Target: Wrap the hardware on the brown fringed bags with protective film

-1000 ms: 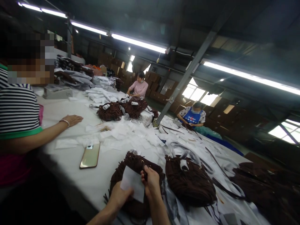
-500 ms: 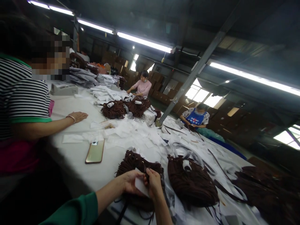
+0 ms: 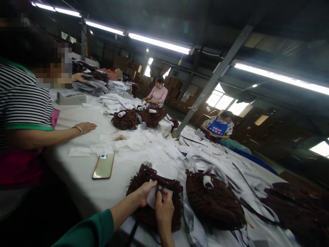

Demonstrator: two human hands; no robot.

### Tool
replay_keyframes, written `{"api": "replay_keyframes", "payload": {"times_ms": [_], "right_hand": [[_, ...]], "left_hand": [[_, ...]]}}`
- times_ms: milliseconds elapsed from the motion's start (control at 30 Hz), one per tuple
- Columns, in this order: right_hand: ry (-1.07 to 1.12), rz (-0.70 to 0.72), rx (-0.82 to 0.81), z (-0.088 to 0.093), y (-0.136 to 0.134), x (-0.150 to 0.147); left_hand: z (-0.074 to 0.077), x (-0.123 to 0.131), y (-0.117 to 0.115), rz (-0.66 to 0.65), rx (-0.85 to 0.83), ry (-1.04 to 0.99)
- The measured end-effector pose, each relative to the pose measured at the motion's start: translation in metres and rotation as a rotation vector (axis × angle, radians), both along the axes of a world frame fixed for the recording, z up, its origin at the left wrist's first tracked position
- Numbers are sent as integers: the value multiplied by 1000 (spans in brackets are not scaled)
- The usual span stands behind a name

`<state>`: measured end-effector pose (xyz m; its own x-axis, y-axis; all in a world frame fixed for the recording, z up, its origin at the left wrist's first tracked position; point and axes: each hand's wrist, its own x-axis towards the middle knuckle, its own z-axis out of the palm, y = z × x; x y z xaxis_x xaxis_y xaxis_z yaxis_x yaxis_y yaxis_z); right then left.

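Note:
A dark brown fringed handbag [image 3: 140, 176] lies on the table right in front of me. Over its front, my left hand [image 3: 145, 193] pinches a small sheet of white wrapping paper [image 3: 152, 199] from the left side. My right hand [image 3: 164, 204] has its fingers bent onto the same sheet, by a narrow dark strip on the bag's front; the fingertips partly hide this spot. To the right lies a second brown fringed handbag [image 3: 213, 200], with a white paper wrap [image 3: 208, 182] around the fitting on its front.
A phone [image 3: 103, 166] lies left of the bags. Loose white papers [image 3: 144, 144] cover the table's middle, with more fringed bags [image 3: 125, 119] beyond. A metal post [image 3: 205, 92] rises there. Left, a co-worker's hand [image 3: 88, 127] rests on the table; other people work farther back.
My right hand has turned and shifted slightly lower, and the white sheet now lies around the dark strip. At the far left, another person's hand has appeared by the stacked bags.

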<state>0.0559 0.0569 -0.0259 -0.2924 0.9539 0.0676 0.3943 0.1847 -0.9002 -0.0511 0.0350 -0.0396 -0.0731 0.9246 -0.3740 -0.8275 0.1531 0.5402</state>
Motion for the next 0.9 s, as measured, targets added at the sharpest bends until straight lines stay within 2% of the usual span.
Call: {"api": "replay_keyframes", "payload": {"times_ms": [67, 200, 267, 333, 433, 500, 600, 667, 767, 900], "right_hand": [[-94, 19, 131, -2, -5, 2], [-138, 92, 158, -2, -3, 12], [-133, 41, 143, -2, 2, 22], [-146, -78, 149, 0, 9, 32], [-186, -143, 255, 7, 16, 41], [-190, -47, 360, 15, 21, 39], [-171, 176, 442, 27, 30, 26], [-157, 297, 446, 35, 36, 13], [-174, 384, 413, 44, 43, -6], [-357, 522, 397, 52, 47, -26]], "left_hand": [[1, 3, -2, 48, -31, 73], [1, 8, 0, 113, -78, 183], [1, 10, 3, 136, -83, 221], [1, 13, 5, 163, -77, 257], [1, 18, 3, 204, -52, 335], [1, 22, 1, 232, -25, 415], [-1, 26, -1, 275, 15, 554], [-2, 29, -2, 303, 40, 637], [-3, 33, 0, 343, 87, 725], [-7, 37, 5, 353, 114, 792]]}}
